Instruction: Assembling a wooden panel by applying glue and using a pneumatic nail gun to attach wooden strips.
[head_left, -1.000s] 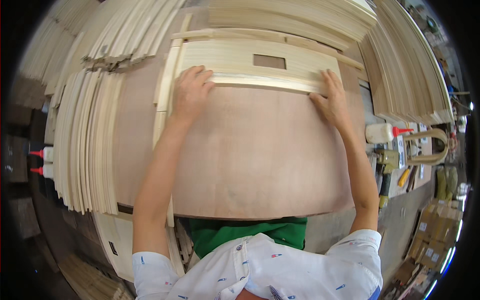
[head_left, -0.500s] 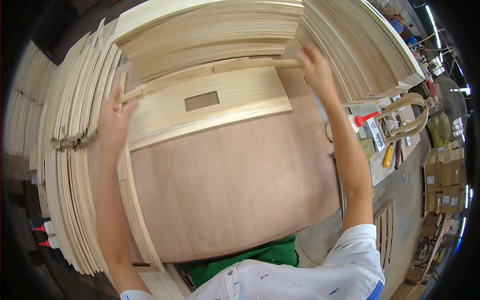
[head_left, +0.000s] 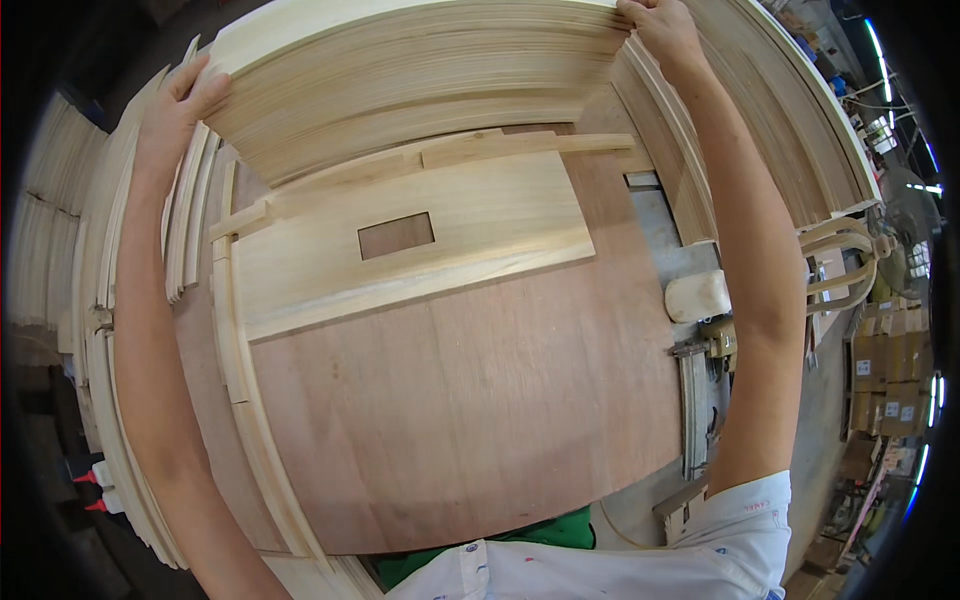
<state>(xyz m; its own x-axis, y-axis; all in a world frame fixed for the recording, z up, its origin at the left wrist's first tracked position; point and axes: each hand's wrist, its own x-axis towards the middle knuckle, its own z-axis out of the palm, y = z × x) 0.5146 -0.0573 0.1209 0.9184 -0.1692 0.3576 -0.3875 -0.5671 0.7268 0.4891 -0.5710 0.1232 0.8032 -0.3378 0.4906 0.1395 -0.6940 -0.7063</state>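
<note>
Brown plywood is serving as the work surface, bearing a holed panel that is lying flat, with pale strips running along its left and back sides. Behind it a stack of boards is standing, and both hands are touching its top — the left hand at the left corner, the right hand at the right; whether they are gripping a board, I cannot tell. Just right of the plywood a white bottle is showing — farther right, cartons are standing and lamps are glowing.
</note>
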